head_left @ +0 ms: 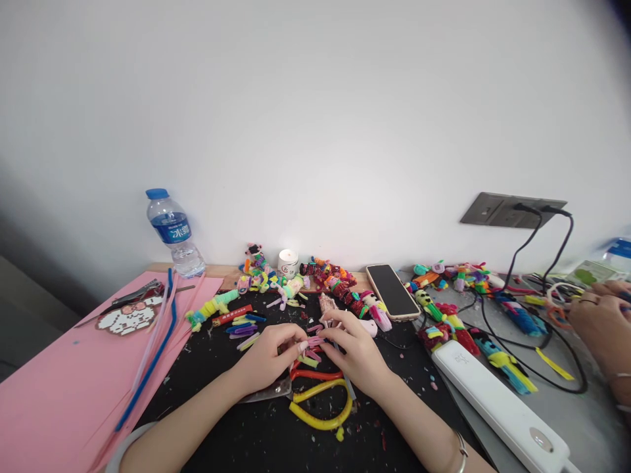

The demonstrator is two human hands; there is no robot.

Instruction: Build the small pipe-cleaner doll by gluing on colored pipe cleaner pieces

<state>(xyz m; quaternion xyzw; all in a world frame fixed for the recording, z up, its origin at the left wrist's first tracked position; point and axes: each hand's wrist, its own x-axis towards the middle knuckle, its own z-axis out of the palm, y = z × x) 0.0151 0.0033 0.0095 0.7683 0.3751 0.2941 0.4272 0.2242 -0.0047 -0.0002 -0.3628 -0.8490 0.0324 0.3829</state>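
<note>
Pink tube pieces (312, 341) | both hands pinching | axis seemingly left-right, partly hidden

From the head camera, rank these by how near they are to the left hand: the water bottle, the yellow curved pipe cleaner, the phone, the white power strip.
Measured from the left hand:
1. Yellow curved pipe cleaner, just below and to its right on the black mat.
2. Phone, up and to the right, lying flat.
3. Water bottle, back left by the wall; close to the phone's distance, hard to call.
4. White power strip, far right.
</note>
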